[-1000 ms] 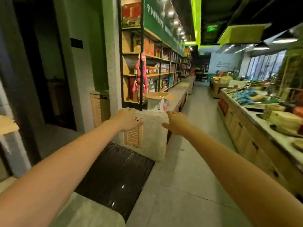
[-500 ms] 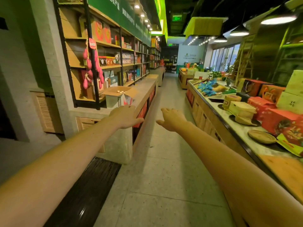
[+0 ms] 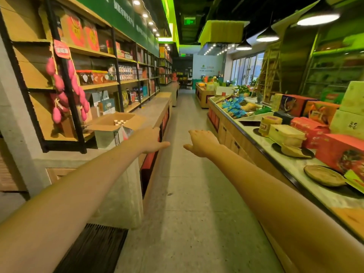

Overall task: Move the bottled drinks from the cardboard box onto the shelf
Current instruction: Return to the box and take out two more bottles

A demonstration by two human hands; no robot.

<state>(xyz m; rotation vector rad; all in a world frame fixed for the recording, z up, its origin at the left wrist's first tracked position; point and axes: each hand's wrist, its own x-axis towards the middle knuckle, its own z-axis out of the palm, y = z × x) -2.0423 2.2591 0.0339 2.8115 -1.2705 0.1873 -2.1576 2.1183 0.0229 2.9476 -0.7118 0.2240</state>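
- Nearby, both bare arms stretch forward over the aisle floor, and neither carries anything.
- Left hand (image 3: 149, 140) is loose, fingers slack and thumb out, with nothing in it. It hangs just right of the box, and I cannot tell whether it brushes the ledge.
- Right hand (image 3: 202, 142) is equally slack and empty, out over the aisle and well apart from the box.
- Box (image 3: 116, 127) sits on the stone ledge (image 3: 153, 107) at the foot of the shelf, its flaps spread wide.
- Bottles (image 3: 119, 122) stand upright inside it, with only their pale caps showing (too small to tell glass from plastic).
- From that, I'd judge them stiff, smooth and weighty with liquid, perhaps breakable. Packed this close, each is best pinched at the neck under the cap, lifted straight up, then gripped round the body.
- Shelf (image 3: 102, 85) rises right behind the box, so the carry looks short.
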